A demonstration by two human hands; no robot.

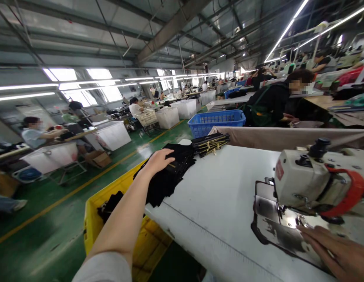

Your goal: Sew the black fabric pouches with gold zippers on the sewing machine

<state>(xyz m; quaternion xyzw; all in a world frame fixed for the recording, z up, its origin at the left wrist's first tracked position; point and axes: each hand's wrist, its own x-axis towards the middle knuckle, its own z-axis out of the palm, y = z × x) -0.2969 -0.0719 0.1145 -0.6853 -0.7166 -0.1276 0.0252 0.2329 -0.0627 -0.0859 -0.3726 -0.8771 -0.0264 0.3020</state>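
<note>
The left grip (161,161) lay spread on black fabric pieces (167,188), likely soft, light, best taken by four-o'clock edges; the right grip's (328,244) hold was unclear.

I spot a blue basket (214,120) above centre, bright windows (111,93) upper left, and a cardboard box (98,158) on the green floor (38,239) at left.

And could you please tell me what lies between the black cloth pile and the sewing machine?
In the head view, white tabletop lies between the black cloth pile and the sewing machine.
</note>
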